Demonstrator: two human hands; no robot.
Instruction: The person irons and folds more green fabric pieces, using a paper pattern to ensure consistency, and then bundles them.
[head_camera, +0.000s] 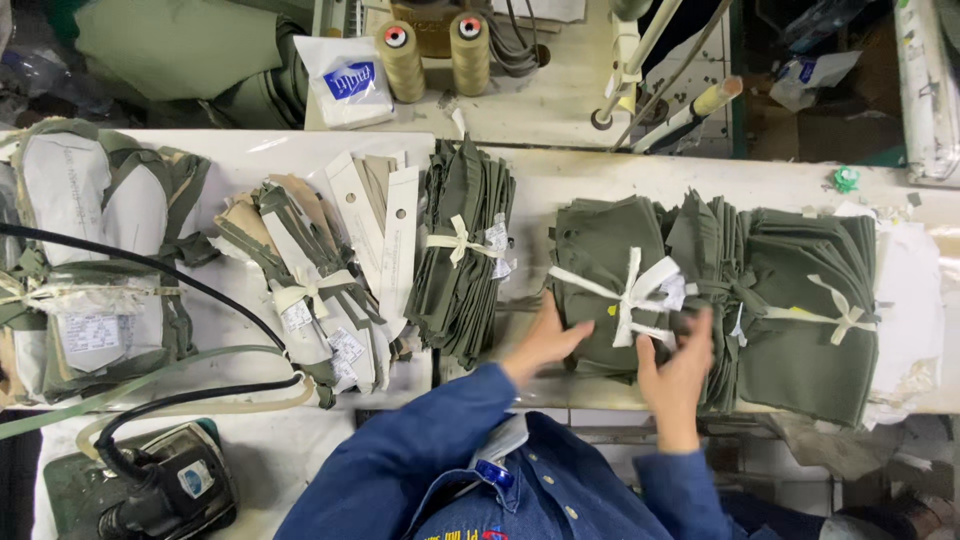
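Olive fabric bundle (600, 270), cross-tied with white strip (632, 293), lies on the desk (560, 180); left hand (545, 338) rests spread on its near edge, right hand (676, 372) pinches the tie's end. A careless tug could loosen the knot and spill the stacked pieces

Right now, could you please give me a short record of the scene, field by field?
Left hand: flat on the tied olive fabric bundle
Right hand: fingers at the white tie strip on that bundle
Right of it: second olive bundle
Left of it: narrow dark bundle
Far edge: two thread cones
Near left: iron
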